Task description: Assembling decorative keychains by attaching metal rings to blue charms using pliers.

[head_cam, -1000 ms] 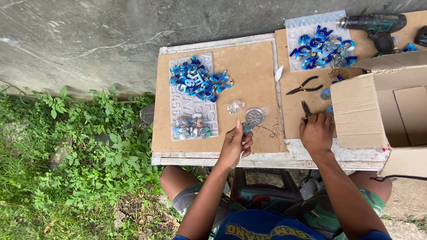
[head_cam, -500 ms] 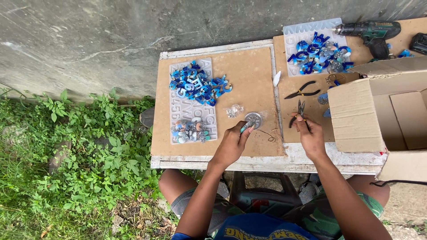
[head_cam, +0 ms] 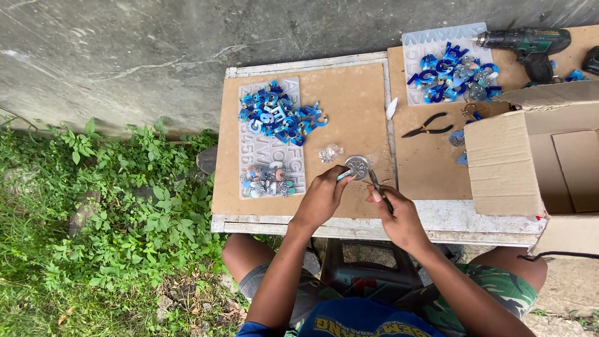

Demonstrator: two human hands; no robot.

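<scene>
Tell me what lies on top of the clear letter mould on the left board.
On the clear letter mould lie a heap of blue letter pieces near its top and a smaller cluster of pale and teal pieces near its bottom. Whichever cavities sit beneath those heaps are covered and cannot be seen.

A small round silvery glitter disc (head_cam: 356,167) lies flat on the brown board, pinched at its near edge. Just right of it, a slim dark pointed tool (head_cam: 377,187) slants with its tip close to the disc's rim.

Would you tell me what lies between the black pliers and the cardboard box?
In the head view, small blue pieces lie between the pliers and the box.
</scene>
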